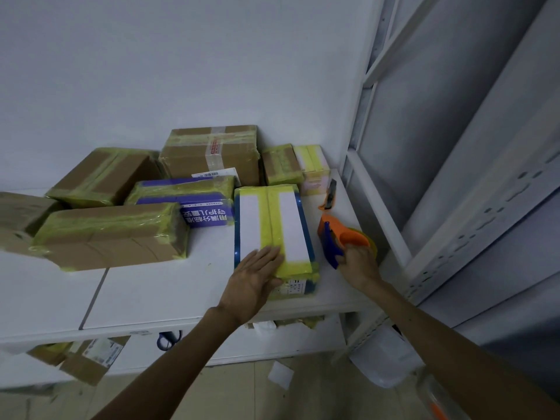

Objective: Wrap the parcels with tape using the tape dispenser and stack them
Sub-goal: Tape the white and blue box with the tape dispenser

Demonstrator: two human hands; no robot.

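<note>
Head view | left hand [254, 280] flat on parcel [272, 228] | right hand [357, 262] grips dispenser [342, 237]

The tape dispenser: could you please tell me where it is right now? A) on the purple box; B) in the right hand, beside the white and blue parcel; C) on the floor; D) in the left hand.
B: the right hand grips the tape dispenser just right of the white and blue parcel, on which the left hand lies flat.

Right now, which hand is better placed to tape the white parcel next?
The right hand: it grips the tape dispenser beside the white parcel; the left hand lies flat on it.
</note>
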